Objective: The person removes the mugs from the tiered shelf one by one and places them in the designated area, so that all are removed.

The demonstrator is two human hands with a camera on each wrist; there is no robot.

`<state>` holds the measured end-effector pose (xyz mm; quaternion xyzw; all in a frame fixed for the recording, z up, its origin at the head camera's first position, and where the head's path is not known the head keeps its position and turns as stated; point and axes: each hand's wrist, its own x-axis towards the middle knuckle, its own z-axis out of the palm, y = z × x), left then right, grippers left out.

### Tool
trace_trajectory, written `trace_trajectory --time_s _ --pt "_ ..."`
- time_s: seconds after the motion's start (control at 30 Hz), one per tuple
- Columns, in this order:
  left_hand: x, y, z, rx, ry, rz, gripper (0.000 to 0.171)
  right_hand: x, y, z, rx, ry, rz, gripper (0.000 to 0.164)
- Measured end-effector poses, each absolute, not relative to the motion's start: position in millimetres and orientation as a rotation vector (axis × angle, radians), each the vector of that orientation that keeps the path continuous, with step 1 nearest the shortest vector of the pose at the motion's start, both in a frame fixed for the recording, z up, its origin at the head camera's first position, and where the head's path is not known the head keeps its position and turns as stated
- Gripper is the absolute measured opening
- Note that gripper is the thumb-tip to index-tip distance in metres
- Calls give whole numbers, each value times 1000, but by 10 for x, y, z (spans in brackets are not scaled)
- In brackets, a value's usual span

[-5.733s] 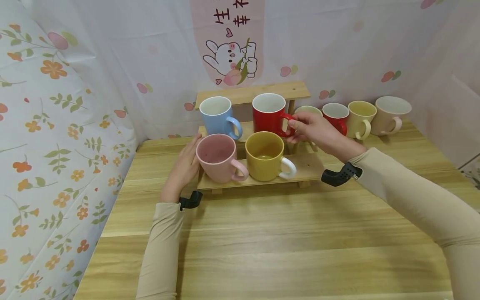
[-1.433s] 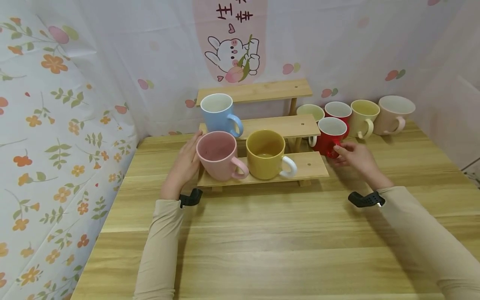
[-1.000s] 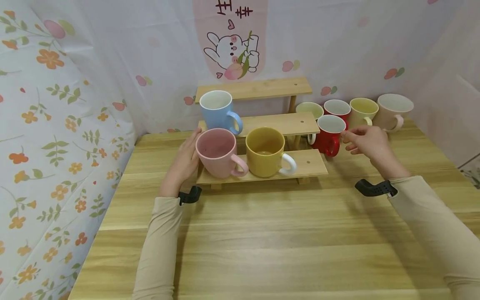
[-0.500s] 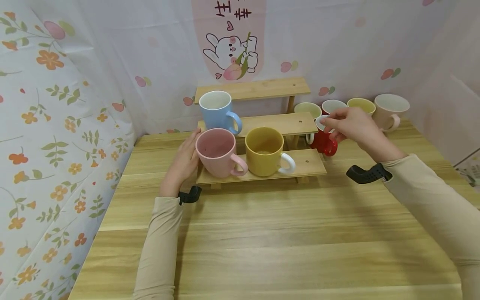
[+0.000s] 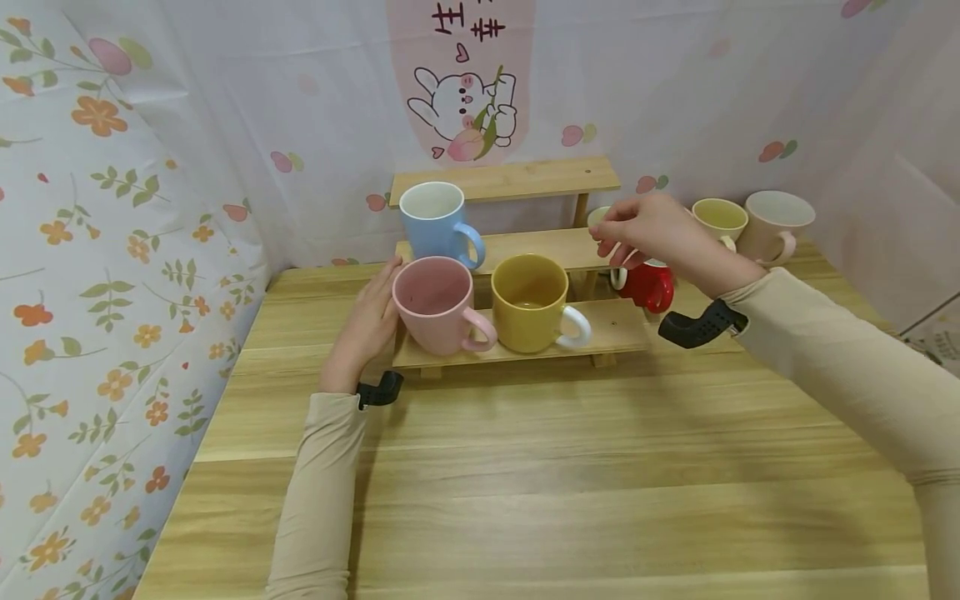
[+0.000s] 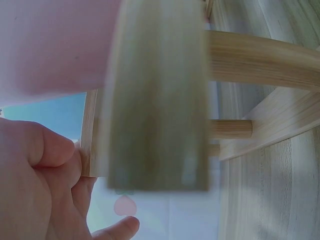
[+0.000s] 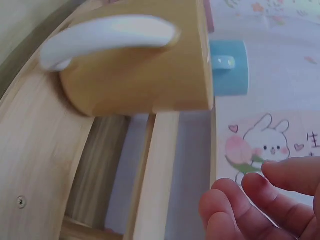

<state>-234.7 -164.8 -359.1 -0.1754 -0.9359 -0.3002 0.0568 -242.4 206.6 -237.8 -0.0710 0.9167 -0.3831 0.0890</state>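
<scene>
My left hand (image 5: 367, 325) rests against the left side of the tiered wooden shelf (image 5: 611, 329), its fingers mostly straight beside the middle board's end in the left wrist view. Loosely bent and holding nothing, my right hand (image 5: 660, 229) hovers over the right end of the middle tier. A light blue mug (image 5: 431, 225) stands on that tier at the left. The lowest tier bears a pink mug (image 5: 432, 304) and a mustard mug (image 5: 528, 304) with a white handle. Below my right hand, a red mug (image 5: 651, 287) stands on the table, partly hidden.
Behind the right hand is a pale green mug (image 5: 597, 215), mostly covered. A yellow mug (image 5: 720, 218) and a pale pink mug (image 5: 776, 225) stand farther right on the table (image 5: 525, 467). The top tier (image 5: 510, 179) runs along the patterned cloth wall.
The red mug went from the middle tier to the table at the right, and the right hand let it go. That hand then rose and moved left over the shelf. My left hand stayed put.
</scene>
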Motion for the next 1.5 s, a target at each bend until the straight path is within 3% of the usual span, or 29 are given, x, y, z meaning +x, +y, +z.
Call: trace_trajectory --time_s 0.47,1.07,1.5 --pt "-2376 -1645 -3572 -561 -2835 -888 48 -2623 1642 -2153 -235 2549 -1144 23" --pt "-2352 -1675 -3588 -557 -2853 -877 49 -2921 1119 -2160 -246 2501 -1034 34" --pt "-2354 -1646 -3600 -520 -2880 -891 49 -2941 865 -2185 -280 2452 -1003 29"
